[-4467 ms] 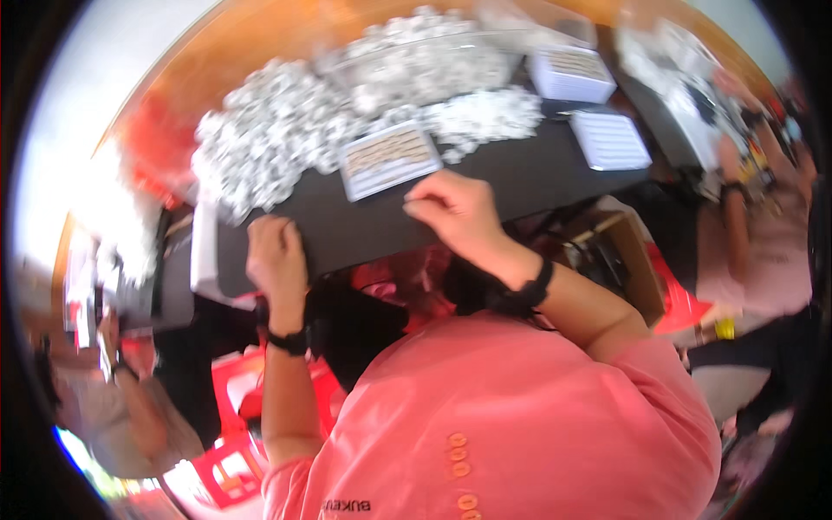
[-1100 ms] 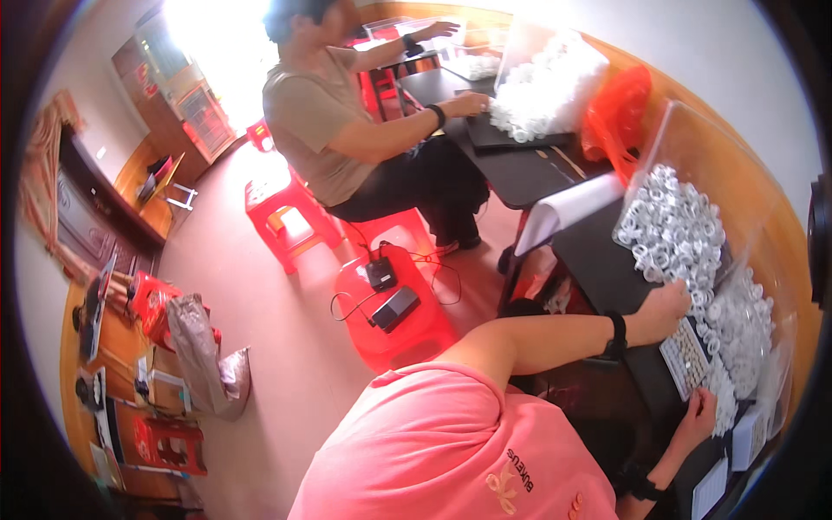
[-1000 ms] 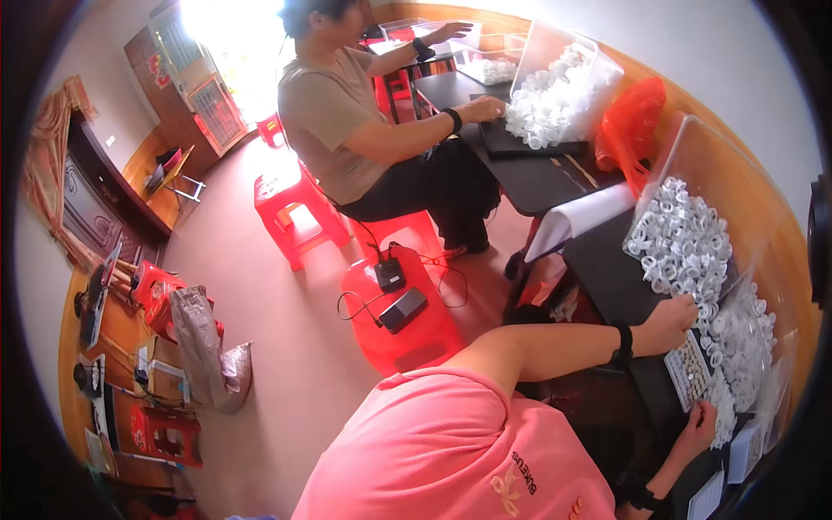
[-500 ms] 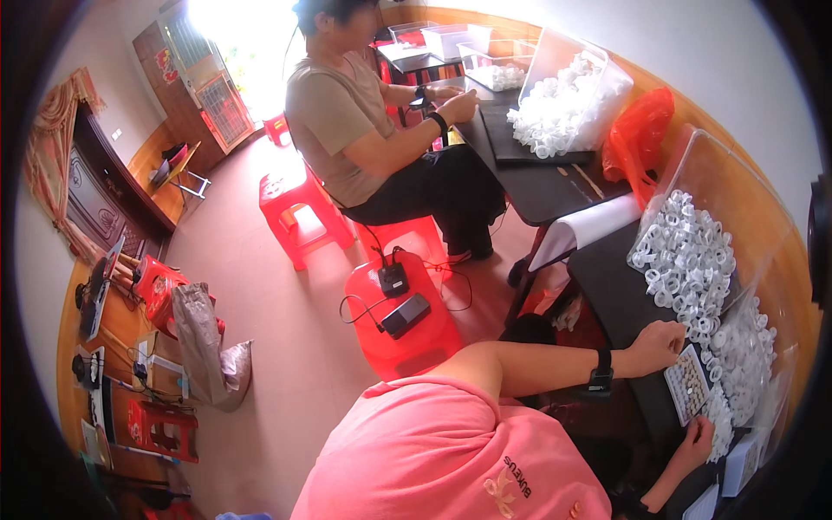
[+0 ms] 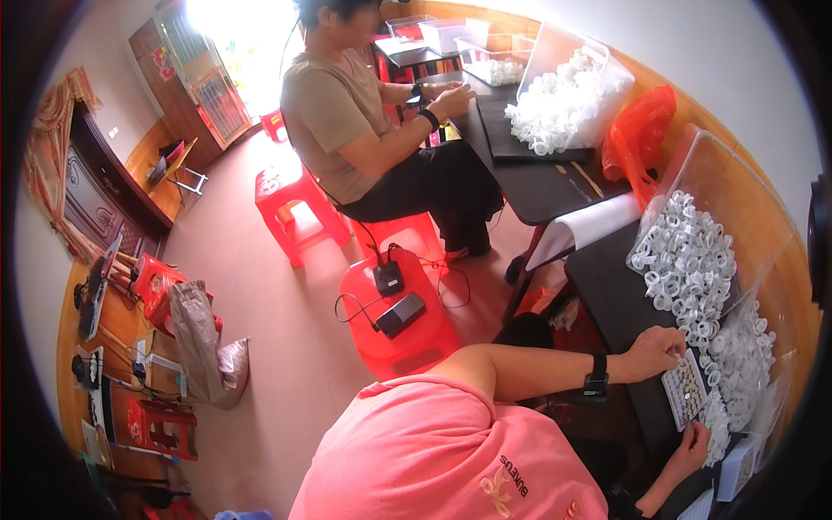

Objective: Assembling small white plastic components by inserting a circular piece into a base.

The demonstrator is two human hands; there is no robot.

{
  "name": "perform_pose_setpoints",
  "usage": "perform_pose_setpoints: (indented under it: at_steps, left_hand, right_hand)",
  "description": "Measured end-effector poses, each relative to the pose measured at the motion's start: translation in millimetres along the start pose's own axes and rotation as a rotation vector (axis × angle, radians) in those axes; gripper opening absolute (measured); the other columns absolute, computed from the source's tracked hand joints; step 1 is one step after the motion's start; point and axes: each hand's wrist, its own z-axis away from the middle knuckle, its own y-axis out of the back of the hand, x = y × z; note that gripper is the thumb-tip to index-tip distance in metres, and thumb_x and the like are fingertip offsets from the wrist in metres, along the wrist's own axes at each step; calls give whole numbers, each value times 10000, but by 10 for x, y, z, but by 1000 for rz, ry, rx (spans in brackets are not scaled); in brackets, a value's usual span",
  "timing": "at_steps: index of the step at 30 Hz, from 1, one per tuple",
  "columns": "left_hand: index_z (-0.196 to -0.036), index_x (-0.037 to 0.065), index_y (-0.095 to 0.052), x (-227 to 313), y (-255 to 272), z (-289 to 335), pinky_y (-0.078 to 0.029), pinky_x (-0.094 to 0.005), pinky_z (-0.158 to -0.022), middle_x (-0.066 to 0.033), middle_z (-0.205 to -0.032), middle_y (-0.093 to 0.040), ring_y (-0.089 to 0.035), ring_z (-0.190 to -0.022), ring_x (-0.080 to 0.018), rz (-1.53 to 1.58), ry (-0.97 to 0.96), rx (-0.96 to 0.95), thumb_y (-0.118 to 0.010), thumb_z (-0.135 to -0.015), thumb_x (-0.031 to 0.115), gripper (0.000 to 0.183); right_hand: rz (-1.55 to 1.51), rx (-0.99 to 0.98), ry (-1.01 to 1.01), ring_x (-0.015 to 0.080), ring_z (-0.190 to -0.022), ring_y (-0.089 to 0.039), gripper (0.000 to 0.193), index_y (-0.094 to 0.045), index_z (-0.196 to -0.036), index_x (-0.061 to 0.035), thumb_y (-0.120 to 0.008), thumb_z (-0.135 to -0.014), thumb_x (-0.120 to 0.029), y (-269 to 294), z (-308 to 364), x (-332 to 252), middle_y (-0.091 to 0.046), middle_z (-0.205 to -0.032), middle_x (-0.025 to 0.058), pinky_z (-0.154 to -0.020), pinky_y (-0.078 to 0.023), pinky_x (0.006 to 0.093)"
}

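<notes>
A small white tray (image 5: 678, 400) with rows of round beige pieces lies on the black table at the right. At its far end is my left hand (image 5: 652, 353), a black band on the wrist, fingers pinched together beside the heap of white plastic ring-shaped parts (image 5: 687, 260). By the tray's near end, my right hand (image 5: 689, 452) has its fingertips drawn together next to a pile of small white pieces (image 5: 717, 423). Whatever either hand pinches is too small to make out.
A clear bin (image 5: 784, 290) of white parts and a white box (image 5: 737, 468) stand along the right wall. Ahead, another person (image 5: 334, 113) works at a table with a tipped bin (image 5: 607, 74). A red stool (image 5: 407, 342) holds a power bank and cables.
My left hand has shifted slightly down beside the tray, fingers still pinched. My right hand stays by the tray's near end. The other person's hands have moved a little.
</notes>
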Motion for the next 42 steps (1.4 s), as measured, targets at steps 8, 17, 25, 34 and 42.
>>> perform_pose_setpoints:
  at_steps: [8,17,25,34,42]
  left_hand:
    - [-855,34,-635,41,29,-26,-476,-370,-634,-120,-776,-604,-623,-705,-273,17,-6,25,-654,-715,66,145]
    - [-831,42,-620,-25,-7,-1,-455,-372,-608,-105,-802,-563,-584,-685,-264,-40,-76,53,-654,-679,23,157]
    - [-808,28,-625,-33,22,-11,-447,-363,-600,-98,-807,-522,-561,-685,-260,33,-76,37,-634,-651,-36,170]
    - [-791,21,-670,-55,38,-26,-447,-339,-593,-95,-786,-555,-580,-705,-230,92,-47,10,-634,-655,-25,148]
    - [-776,33,-681,-17,40,-23,-454,-351,-626,-88,-785,-543,-579,-708,-238,114,-8,25,-671,-677,15,101]
  right_hand:
    - [-17,13,-28,222,-813,-600,95,-612,-1008,11,-605,-956,-69,-12,-32,11,-624,-894,116,-762,-488,318]
    - [-4,8,-24,223,-819,-603,99,-613,-1008,8,-606,-957,-76,-9,-14,-7,-631,-899,111,-759,-486,321]
    - [11,12,-8,232,-813,-599,93,-614,-1001,7,-608,-954,-73,7,-3,-29,-627,-891,112,-757,-487,322]
    - [11,17,8,223,-804,-596,87,-616,-994,7,-611,-955,-70,-1,-11,-75,-620,-879,111,-756,-488,321]
    - [12,3,-10,216,-808,-588,87,-607,-999,12,-608,-953,-61,-16,-9,44,-607,-885,111,-755,-485,317]
